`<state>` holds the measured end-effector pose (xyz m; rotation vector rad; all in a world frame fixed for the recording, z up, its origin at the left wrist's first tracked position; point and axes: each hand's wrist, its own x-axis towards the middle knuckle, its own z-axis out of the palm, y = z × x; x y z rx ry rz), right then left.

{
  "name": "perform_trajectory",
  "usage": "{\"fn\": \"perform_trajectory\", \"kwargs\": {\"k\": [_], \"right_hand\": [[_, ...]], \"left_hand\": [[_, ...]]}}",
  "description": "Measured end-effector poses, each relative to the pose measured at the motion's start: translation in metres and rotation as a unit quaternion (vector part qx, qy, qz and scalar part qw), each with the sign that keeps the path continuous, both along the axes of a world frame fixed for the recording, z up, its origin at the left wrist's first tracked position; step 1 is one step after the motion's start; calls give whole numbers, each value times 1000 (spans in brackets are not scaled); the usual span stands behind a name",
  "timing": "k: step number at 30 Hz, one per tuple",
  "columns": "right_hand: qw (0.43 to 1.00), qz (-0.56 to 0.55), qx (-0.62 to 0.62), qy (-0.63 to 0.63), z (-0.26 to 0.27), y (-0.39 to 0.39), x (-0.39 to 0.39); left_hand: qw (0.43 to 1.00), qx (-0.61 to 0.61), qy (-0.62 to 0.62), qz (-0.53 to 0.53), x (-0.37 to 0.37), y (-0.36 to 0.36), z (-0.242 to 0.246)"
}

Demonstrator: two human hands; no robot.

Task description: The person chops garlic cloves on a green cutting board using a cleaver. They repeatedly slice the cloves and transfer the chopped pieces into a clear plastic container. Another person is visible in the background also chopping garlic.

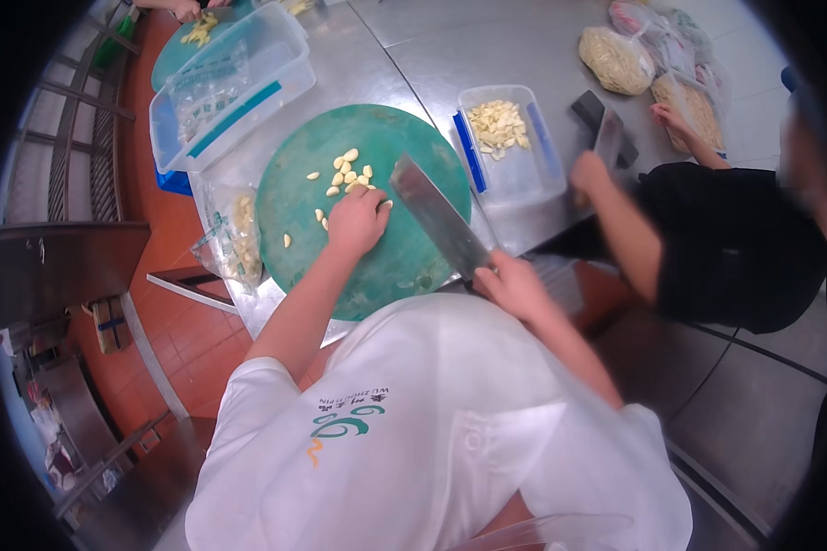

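A round green cutting board (pixel 365 275) lies before me on a metal table. Several peeled garlic cloves (pixel 345 167) are spread over its upper half, with a few towards the left. My left hand (pixel 360 219) rests on the board at the near edge of the cloves, fingertips touching some; whether it grips one is hidden. My right hand (pixel 513 284) holds a cleaver (pixel 441 219) by its handle at the board's right edge. The broad blade slants up and left over the board, apart from the cloves.
Right of the board stands a clear plastic container (pixel 524 175) with cut garlic pieces. A large clear bin (pixel 234 131) and a plastic bag of garlic (pixel 242 237) are at the left. A co-worker's hand (pixel 588 172) holds another cleaver at the right. Another person cuts at the top left.
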<state>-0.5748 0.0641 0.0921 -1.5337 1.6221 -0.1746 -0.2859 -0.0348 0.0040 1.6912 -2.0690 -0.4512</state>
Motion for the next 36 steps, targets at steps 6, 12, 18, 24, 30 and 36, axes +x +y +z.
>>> {"fn": "perform_trajectory", "kwargs": {"k": [6,12,18,24,30,36], "right_hand": [[997,42,-24,59,15,1,0],[990,90,-25,105,47,0,2],[988,101,7,119,30,-4,10],[996,67,-2,60,2,1,-2],[1000,3,26,6,-11,10,-5],[999,-10,47,-2,-5,9,-2]], "left_hand": [[1000,-4,12,-28,2,1,-1],[999,7,-3,-51,5,-4,-4],[998,19,-14,-59,4,-7,1],[996,-6,-74,58,18,-12,0],[997,33,11,68,80,-3,11],[984,156,-89,11,80,27,33]]}}
